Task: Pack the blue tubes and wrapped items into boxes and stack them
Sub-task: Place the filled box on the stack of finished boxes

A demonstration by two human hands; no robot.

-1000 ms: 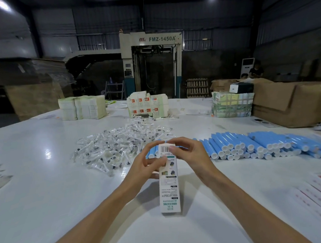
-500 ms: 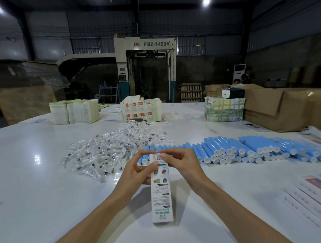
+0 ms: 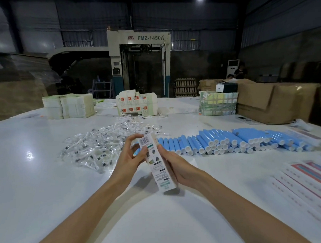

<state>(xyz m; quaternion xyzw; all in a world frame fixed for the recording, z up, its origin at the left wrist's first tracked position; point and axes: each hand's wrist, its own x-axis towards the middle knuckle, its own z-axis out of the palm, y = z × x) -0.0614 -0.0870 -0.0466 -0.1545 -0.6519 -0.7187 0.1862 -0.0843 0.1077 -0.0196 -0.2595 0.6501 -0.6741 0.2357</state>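
Clasping one box (image 3: 157,166) (barcode uppermost): left hand (image 3: 129,158) and right hand (image 3: 179,168).

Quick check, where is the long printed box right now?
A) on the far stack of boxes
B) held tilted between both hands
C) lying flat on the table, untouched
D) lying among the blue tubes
B: the printed box is tilted between the left hand and the right hand, and both grip it.
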